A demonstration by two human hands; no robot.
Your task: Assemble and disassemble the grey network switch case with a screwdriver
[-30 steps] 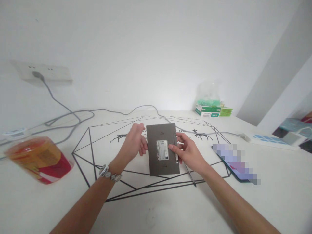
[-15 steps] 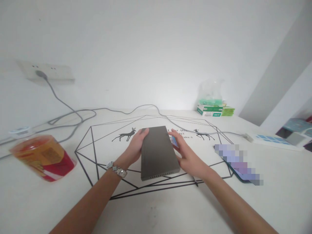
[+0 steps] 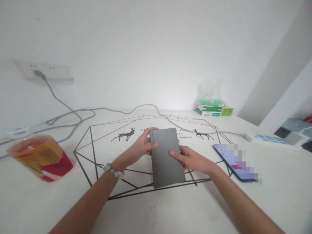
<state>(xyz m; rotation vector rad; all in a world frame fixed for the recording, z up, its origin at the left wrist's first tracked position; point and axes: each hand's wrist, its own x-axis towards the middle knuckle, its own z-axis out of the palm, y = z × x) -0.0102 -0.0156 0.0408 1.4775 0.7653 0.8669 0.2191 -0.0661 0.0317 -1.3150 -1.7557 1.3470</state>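
Between my two hands is a dark grey hardcover notebook (image 3: 167, 165), tilted above the table, with a groove running along its left edge. My left hand (image 3: 143, 144) grips the upper left edge, its thumb on the front cover. Around the right edge is my right hand (image 3: 190, 158), its thumb lying on the cover and the other fingers mostly hidden behind. A thin dark pen (image 3: 193, 179) lies on the table just below my right hand, its far end hidden.
At left stands a red and yellow cup-like container (image 3: 44, 159). A phone (image 3: 234, 165) lies at right, near a white power strip (image 3: 273, 142). A grey cable (image 3: 104, 109) crosses the back of the table. Small boxes and a clear bag (image 3: 210, 92) stand by the wall.
The notebook has moved slightly right and toward me, its front cover now turned more to view. Both thumbs now lie on the cover, and more of the pen shows.
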